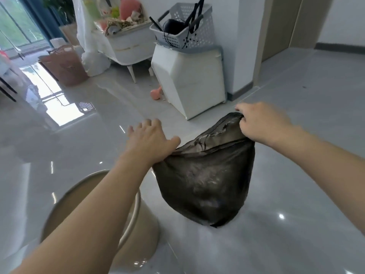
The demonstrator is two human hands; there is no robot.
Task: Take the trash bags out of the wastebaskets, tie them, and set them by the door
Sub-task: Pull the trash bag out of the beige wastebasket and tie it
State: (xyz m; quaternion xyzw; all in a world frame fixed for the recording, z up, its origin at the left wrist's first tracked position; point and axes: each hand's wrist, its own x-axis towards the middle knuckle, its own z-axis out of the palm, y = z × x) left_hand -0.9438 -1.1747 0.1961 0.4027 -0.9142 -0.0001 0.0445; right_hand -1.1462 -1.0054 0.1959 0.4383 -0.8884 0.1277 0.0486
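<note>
Dark, translucent trash bag [205,186], bulging, mouth open, hanging above the floor just right of a beige round wastebasket [142,230]

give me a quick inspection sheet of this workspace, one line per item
surface: glossy grey tiled floor, bright reflections from the window
job's things: dark trash bag out of the beige wastebasket, mouth open and untied, bottom on or near the floor
clutter: pink object on the floor by the white cabinet; brown basket; grey perforated basket on the cabinet
grippers: right hand grips the bag rim; left hand with fingers spread at the opposite rim
cables: black cords hang from the grey basket
surroundings: white wall, window at far left, cluttered white table
</note>
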